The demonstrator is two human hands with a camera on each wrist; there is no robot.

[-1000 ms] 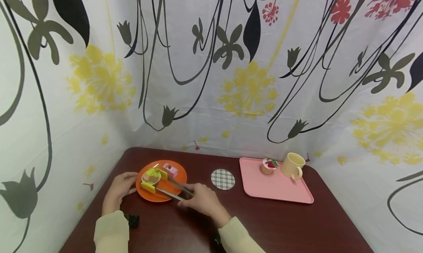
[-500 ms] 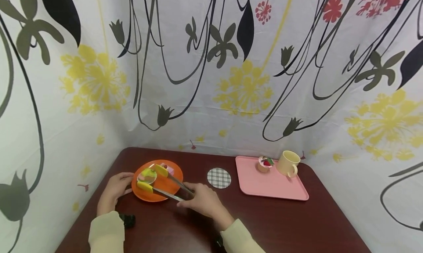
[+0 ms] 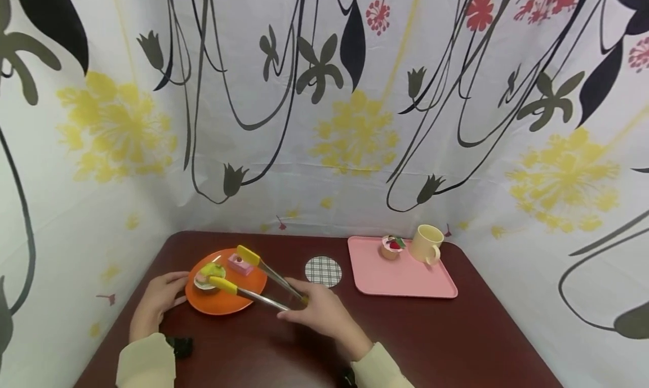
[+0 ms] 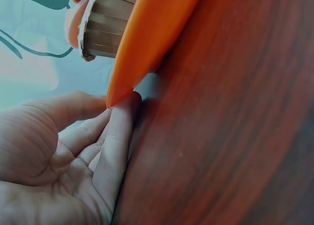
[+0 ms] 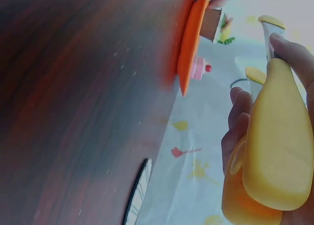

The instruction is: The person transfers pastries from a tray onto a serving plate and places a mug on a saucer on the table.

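My left hand (image 3: 157, 300) pinches the near-left rim of an orange plate (image 3: 228, 306). In the left wrist view the thumb lies on top of the rim and fingers (image 4: 115, 141) reach beneath it. On the plate sit a cupcake (image 3: 205, 279) with yellow-green topping and a pink cake slice (image 3: 240, 264) with a cherry. My right hand (image 3: 327, 313) grips metal tongs (image 3: 261, 298) with yellow tips and yellow handles (image 5: 279, 137). The tong arms are spread, with nothing between them. One tip overlaps the cupcake's edge in the head view; the other is beside the cake slice.
A round plaid coaster (image 3: 323, 271) lies right of the plate. Farther right, a pink tray (image 3: 405, 284) bears another cupcake (image 3: 391, 248) with a strawberry and a cream-coloured mug (image 3: 426, 244). A patterned curtain (image 3: 314, 146) stands behind the dark table (image 3: 456, 343).
The tongs, earlier around the cupcake on the plate, have spread and drawn back up and to the right, leaving it there. The head view has turned slightly right. My left hand still holds the rim.
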